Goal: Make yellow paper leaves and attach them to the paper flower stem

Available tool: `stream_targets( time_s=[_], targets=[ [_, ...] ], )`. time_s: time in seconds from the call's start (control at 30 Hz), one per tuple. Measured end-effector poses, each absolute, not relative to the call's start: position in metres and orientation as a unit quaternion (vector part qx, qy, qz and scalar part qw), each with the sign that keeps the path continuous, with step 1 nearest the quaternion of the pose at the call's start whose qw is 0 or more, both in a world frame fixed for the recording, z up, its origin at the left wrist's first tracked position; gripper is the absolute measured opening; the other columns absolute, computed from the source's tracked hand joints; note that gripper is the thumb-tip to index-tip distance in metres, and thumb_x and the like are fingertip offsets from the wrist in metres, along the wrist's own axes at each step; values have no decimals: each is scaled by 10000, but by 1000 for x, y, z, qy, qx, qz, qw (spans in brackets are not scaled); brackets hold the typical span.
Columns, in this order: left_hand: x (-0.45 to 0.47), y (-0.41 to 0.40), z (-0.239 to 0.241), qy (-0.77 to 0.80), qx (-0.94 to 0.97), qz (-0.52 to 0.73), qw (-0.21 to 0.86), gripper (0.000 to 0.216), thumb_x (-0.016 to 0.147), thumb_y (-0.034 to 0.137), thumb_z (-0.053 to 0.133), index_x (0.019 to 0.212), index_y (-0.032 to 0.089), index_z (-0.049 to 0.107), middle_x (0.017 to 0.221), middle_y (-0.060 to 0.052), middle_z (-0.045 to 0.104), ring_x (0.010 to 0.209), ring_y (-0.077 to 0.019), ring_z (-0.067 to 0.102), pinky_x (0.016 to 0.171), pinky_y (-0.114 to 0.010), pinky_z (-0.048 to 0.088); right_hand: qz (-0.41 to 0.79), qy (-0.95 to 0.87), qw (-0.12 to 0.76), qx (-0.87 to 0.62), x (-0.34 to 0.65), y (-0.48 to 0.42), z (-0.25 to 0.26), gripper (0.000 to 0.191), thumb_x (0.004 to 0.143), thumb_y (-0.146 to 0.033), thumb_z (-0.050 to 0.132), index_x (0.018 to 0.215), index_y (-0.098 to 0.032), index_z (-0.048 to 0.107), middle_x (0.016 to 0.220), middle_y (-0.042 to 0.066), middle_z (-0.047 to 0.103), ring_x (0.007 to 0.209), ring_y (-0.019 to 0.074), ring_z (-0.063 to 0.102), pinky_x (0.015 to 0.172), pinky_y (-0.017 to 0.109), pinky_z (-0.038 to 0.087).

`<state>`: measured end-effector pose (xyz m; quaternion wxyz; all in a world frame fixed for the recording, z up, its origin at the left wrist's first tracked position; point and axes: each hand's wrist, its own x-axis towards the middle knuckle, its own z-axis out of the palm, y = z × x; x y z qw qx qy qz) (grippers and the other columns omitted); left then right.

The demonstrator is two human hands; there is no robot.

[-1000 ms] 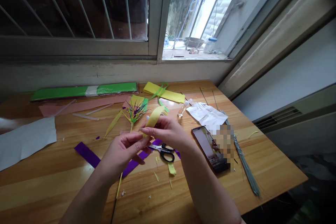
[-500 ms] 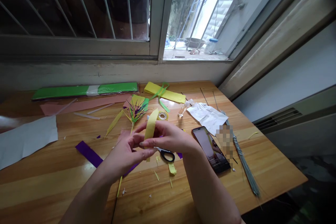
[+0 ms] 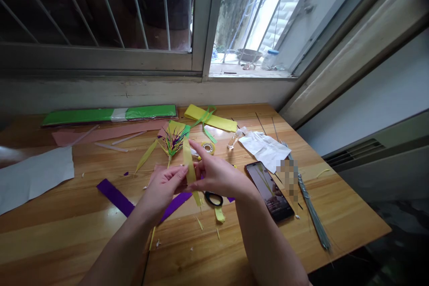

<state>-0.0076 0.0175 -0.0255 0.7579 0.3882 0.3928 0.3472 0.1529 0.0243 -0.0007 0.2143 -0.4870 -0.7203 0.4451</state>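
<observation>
A narrow strip of yellow crepe paper (image 3: 189,161) stands roughly upright between my hands. The thumb and fingers of my left hand (image 3: 167,183) pinch its left edge. On the other side, my right hand (image 3: 214,174) grips the strip lower down between thumb and fingers, its index finger stretched up along it. Just behind lies a paper flower (image 3: 173,140) with fringed purple, yellow and green strands on a stem. Beneath my right hand shows a black handle of the scissors (image 3: 213,199); their blades are hidden. Purple paper strips (image 3: 115,196) lie under and left of my hands.
A phone (image 3: 270,191) lies right of my right forearm, near white tissue (image 3: 266,145) and a bundle of wires (image 3: 313,212). Behind are a tape roll (image 3: 208,147), a small clear bottle (image 3: 234,138), folded yellow paper (image 3: 211,118) and a green paper pack (image 3: 80,116).
The yellow strip has straightened from a curved shape and shifted slightly left. My left fingers have moved up to its edge, and my right index finger has stretched upward.
</observation>
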Motion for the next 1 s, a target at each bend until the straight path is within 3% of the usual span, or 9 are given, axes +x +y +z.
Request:
stream_targets(
  time_s=[0.13, 0.27, 0.4, 0.53, 0.73, 0.8, 0.87, 0.93, 1.0],
  targets=[
    [-9, 18, -20, 391, 347, 432, 735, 243, 729, 351, 673, 901, 184, 712, 869, -44, 714, 829, -154, 628, 770, -240, 458, 482, -676, 275, -485, 155, 27, 1, 994, 697, -220, 723, 1435, -223, 57, 616, -65, 522, 559, 104, 501, 525, 227, 376],
    [-8, 16, -17, 345, 330, 372, 796, 379, 674, 320, 729, 1023, 180, 676, 990, -89, 690, 885, -191, 629, 694, -230, 476, 562, -674, 271, -395, 154, 25, 1, 1004, 691, -133, 715, 1438, -263, 57, 601, -79, 507, 564, 102, 507, 535, 220, 409],
    [-5, 12, -19, 306, 313, 341, 832, 261, 739, 246, 678, 995, 191, 681, 960, -79, 688, 868, -166, 626, 704, -224, 479, 634, -648, 254, -337, 152, 24, -3, 1004, 686, -82, 707, 1431, -319, 77, 644, -62, 541, 600, 115, 546, 527, 214, 436],
    [-2, 12, -19, 340, 293, 376, 811, 159, 772, 255, 638, 832, 124, 707, 730, -51, 689, 619, -102, 602, 574, -181, 465, 588, -667, 263, -373, 151, 26, -11, 992, 665, -101, 731, 1428, -306, 131, 584, -81, 506, 539, 96, 490, 483, 193, 401],
    [-2, 15, -10, 395, 221, 450, 769, 212, 854, 175, 506, 941, 121, 692, 928, -83, 718, 883, -138, 648, 782, -191, 482, 575, -609, 345, -423, 148, 30, -10, 874, 706, -233, 715, 1394, -252, 177, 641, -48, 582, 579, 104, 520, 504, 204, 403],
    [-4, 16, -7, 392, 202, 470, 765, 236, 871, 183, 475, 973, 119, 678, 999, -98, 706, 966, -161, 633, 854, -227, 474, 579, -567, 399, -429, 150, 31, -5, 634, 738, -293, 681, 1271, -222, 345, 673, -32, 599, 549, 86, 499, 478, 194, 378],
    [-8, 17, -5, 381, 189, 487, 763, 251, 884, 188, 450, 990, 114, 665, 1048, -111, 691, 1029, -185, 611, 920, -278, 455, 563, -535, 446, -446, 155, 31, -2, 300, 759, -349, 647, 977, -186, 520, 657, -36, 565, 503, 57, 447, 450, 181, 344],
    [-11, 18, -3, 370, 185, 495, 764, 253, 887, 188, 443, 1011, 111, 650, 1081, -121, 678, 1067, -206, 591, 955, -319, 440, 558, -510, 459, -468, 159, 28, -4, 234, 763, -383, 632, 742, -166, 544, 610, -51, 502, 476, 41, 400, 435, 176, 315],
    [-14, 18, -1, 364, 186, 501, 763, 248, 885, 189, 450, 1026, 107, 637, 1106, -129, 666, 1091, -219, 576, 969, -342, 432, 570, -494, 440, -487, 163, 24, -11, 265, 759, -415, 625, 709, -158, 583, 579, -54, 470, 463, 43, 381, 425, 181, 292]
  ],
)
